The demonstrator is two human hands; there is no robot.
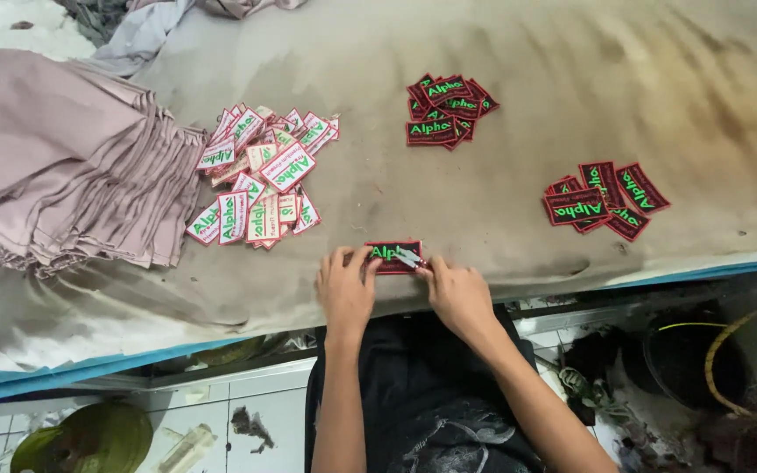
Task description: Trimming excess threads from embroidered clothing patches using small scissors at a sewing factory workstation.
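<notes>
The patch [387, 255] lay flat at the near edge of the table [571, 79], just in front of the person, between both hands. It was a small black rectangle with a red border and green letters. It looked light, thin and a little stiff, so it would probably not slip on the cloth surface, and its short ends seemed the best places to hold it.

At the far left a stack of folded pink cloth [63, 166] rested on the table. Next to it was a loose heap of white patches [260, 175]. The left hand [346, 289] pressed its half-curled fingers on the left end of the patch, holding it down more than gripping it. The right hand [459, 293] was closed around a small metal snipper [409, 257], whose tip touched the right end of the patch. Further right lay two piles of black patches, one in the middle [444, 109] and one near the right [604, 200].

No containers stood on the table.
</notes>
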